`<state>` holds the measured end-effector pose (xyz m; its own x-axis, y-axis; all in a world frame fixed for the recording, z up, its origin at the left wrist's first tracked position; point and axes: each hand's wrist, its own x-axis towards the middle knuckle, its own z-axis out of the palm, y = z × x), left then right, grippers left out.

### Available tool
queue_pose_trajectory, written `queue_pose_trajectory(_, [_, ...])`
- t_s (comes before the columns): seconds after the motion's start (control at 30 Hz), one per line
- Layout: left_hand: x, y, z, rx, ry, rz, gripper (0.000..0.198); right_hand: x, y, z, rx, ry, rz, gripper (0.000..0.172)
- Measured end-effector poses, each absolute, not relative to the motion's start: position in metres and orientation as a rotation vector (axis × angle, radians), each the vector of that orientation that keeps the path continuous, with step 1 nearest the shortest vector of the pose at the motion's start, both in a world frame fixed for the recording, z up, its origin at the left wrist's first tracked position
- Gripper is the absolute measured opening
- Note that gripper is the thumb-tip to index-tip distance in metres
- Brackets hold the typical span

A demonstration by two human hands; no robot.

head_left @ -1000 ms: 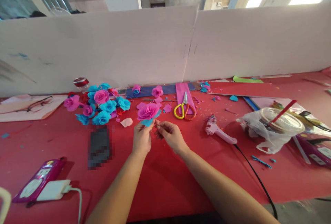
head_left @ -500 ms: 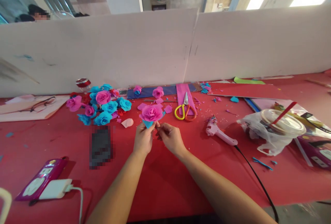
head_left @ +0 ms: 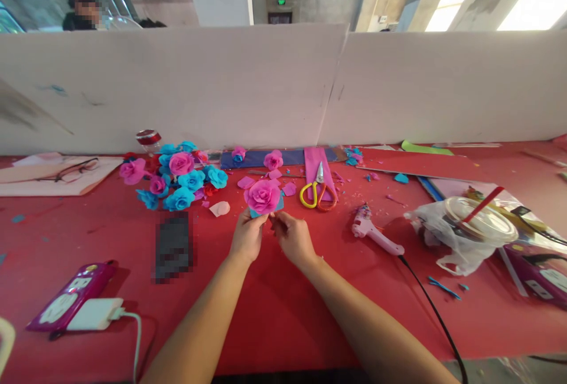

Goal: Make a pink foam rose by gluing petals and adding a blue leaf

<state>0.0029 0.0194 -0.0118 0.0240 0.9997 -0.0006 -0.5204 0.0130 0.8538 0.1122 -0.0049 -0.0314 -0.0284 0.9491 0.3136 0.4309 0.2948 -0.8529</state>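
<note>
Between my hands is a pink paper rose (head_left: 263,196) with blue pieces of paper under its bloom. My left hand (head_left: 247,236) is closed around the base of the rose from below. The fingers of my right hand (head_left: 293,237) are pinched together at the blue paper on the underside, on the right. Loose pink petals (head_left: 289,189) lie just behind the bloom. Scissors (head_left: 318,189) with yellow and orange handles rest on a strip of pink paper (head_left: 310,159). To the right lies a pale pink glue gun (head_left: 376,233) with its black cord.
A bunch of pink and blue paper roses (head_left: 179,180) lies at the left, above a blurred dark object (head_left: 173,247). A purple power strip (head_left: 73,298) holds a white charger. At right stands a lidded cup (head_left: 481,218) in a plastic bag. A white partition (head_left: 177,88) rises behind.
The rose has turned a little in my hands, its bloom now facing me more. The whole view has shifted slightly. Both hands stay at the base of the rose.
</note>
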Motion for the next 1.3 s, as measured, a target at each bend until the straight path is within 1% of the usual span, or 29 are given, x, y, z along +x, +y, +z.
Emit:
queue_pose_trajectory(0.07, [0.000, 0.023, -0.013, 0.767, 0.784, 1.431, 0.013, 0.112, -0.005, -0.033, -1.332, -1.657, 0.654, 0.023])
queue_pose_trajectory(0.17, [-0.006, 0.030, -0.016, 0.686, 0.798, 1.464, 0.018, 0.115, -0.011, -0.028, -1.398, -1.581, 0.553, 0.019])
queue_pose_trajectory(0.27, [-0.009, 0.035, -0.017, 0.648, 0.816, 1.495, 0.021, 0.118, -0.019, -0.016, -1.270, -1.484, 0.407, 0.017])
queue_pose_trajectory(0.33, [-0.010, 0.036, -0.017, 0.651, 0.809, 1.512, 0.022, 0.119, -0.021, -0.008, -1.161, -1.470, 0.372, 0.023])
queue_pose_trajectory(0.4, [-0.010, 0.037, -0.017, 0.661, 0.796, 1.520, 0.021, 0.119, -0.017, -0.005, -1.155, -1.501, 0.430, 0.031])
queue_pose_trajectory(0.5, [-0.014, 0.040, -0.017, 0.678, 0.764, 1.558, 0.019, 0.120, -0.008, -0.009, -1.294, -1.630, 0.522, 0.025])
queue_pose_trajectory(0.57, [-0.022, 0.045, -0.018, 0.673, 0.736, 1.616, 0.020, 0.122, -0.004, -0.012, -1.413, -1.672, 0.491, 0.029])
queue_pose_trajectory(0.63, [-0.033, 0.052, -0.018, 0.654, 0.715, 1.678, 0.022, 0.125, -0.003, -0.013, -1.539, -1.675, 0.407, 0.030])
queue_pose_trajectory(0.77, [-0.057, 0.064, -0.016, 0.614, 0.717, 1.776, 0.025, 0.134, -0.005, -0.010, -1.827, -1.809, 0.171, 0.026])
queue_pose_trajectory(0.9, [-0.068, 0.069, -0.017, 0.547, 0.761, 1.839, 0.024, 0.142, -0.005, -0.013, -1.952, -1.976, -0.038, 0.024])
queue_pose_trajectory(1.0, [-0.065, 0.067, -0.015, 0.527, 0.745, 1.841, 0.025, 0.143, -0.004, -0.018, -1.896, -2.028, -0.053, 0.021])
queue_pose_trajectory(1.1, [-0.056, 0.062, -0.012, 0.552, 0.702, 1.785, 0.023, 0.140, -0.003, -0.021, -1.678, -1.995, -0.021, 0.039])
queue_pose_trajectory(1.13, [-0.052, 0.060, -0.012, 0.565, 0.698, 1.751, 0.020, 0.138, -0.004, -0.021, -1.624, -1.968, 0.032, 0.037])
queue_pose_trajectory(1.2, [-0.044, 0.056, -0.013, 0.588, 0.708, 1.672, 0.016, 0.134, -0.006, -0.019, -1.614, -1.917, 0.166, 0.027])
queue_pose_trajectory(1.3, [-0.034, 0.051, -0.016, 0.602, 0.737, 1.565, 0.014, 0.129, -0.009, -0.014, -1.593, -1.902, 0.216, 0.026])
